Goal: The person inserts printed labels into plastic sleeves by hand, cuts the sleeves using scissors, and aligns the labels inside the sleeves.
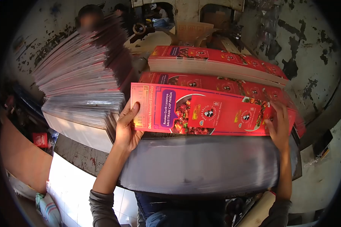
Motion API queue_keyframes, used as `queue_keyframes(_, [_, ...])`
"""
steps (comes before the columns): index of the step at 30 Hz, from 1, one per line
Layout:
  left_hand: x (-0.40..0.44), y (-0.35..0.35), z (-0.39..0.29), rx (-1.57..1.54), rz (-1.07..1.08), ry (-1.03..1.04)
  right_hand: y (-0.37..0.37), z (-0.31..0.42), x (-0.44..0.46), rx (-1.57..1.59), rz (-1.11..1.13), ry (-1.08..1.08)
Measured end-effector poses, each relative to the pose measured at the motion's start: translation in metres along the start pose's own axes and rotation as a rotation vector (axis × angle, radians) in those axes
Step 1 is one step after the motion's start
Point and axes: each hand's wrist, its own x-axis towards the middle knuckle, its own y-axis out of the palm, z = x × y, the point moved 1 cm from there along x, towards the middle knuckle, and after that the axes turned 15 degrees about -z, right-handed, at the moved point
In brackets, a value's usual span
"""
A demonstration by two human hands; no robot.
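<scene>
A long red printed sheet [223, 115] with food pictures and panda logos is held up between both hands. My left hand [129, 123] grips its left end, thumb on the printed face. At the right end, my right hand [279, 123] has its thumb and fingers closed on the sheet's edges. Under the sheet lies a stack of clear, greyish plastic sheets [201, 162] near the table's front edge. Just behind are two stacks of similar red printed sheets, a nearer one [227, 85] and a taller one [216, 67].
A tall, leaning pile of plastic-covered sheets [79, 83] stands at the left. The worn dark table edge [79, 155] shows below it. Other people [90, 19] are in the background, near a machine. A small red packet [40, 140] lies at the far left.
</scene>
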Motion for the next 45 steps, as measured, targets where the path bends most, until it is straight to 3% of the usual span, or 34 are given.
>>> queue_keyframes(6, [-0.012, 0.013, 0.007, -0.08, 0.192, -0.158, 0.009, 0.006, -0.015, -0.095, -0.027, 0.069])
queue_keyframes(11, [-0.011, 0.012, 0.008, 0.093, 0.23, -0.122, 0.008, -0.003, -0.016, -0.116, -0.097, -0.016])
queue_keyframes(14, [-0.007, 0.007, 0.014, -0.048, 0.345, -0.096, 0.004, -0.009, -0.019, -0.139, -0.104, -0.027])
queue_keyframes(19, [-0.011, 0.008, 0.012, 0.022, 0.262, -0.122, 0.005, -0.011, -0.02, -0.172, -0.124, -0.049])
queue_keyframes(25, [-0.009, 0.006, 0.014, -0.02, 0.39, -0.089, 0.009, -0.008, -0.02, -0.163, -0.143, -0.054])
queue_keyframes(27, [-0.012, 0.013, 0.01, 0.209, 0.137, -0.007, 0.009, -0.008, -0.02, -0.173, -0.146, -0.038])
queue_keyframes(28, [-0.013, 0.01, 0.01, 0.204, 0.145, -0.009, 0.009, -0.007, -0.021, -0.179, -0.148, -0.02])
queue_keyframes(30, [-0.011, -0.001, 0.009, 0.477, 0.078, -0.054, 0.008, -0.007, -0.022, -0.236, -0.148, -0.024])
queue_keyframes(31, [-0.011, 0.003, 0.009, 0.329, -0.01, -0.069, 0.007, -0.007, -0.022, -0.284, -0.146, -0.03])
queue_keyframes(37, [-0.003, -0.002, 0.005, 0.46, -0.115, 0.211, 0.004, -0.006, -0.021, -0.308, -0.226, -0.007])
queue_keyframes(45, [0.004, -0.005, 0.014, 0.482, -0.196, 0.343, -0.007, -0.007, -0.019, -0.457, -0.231, 0.086])
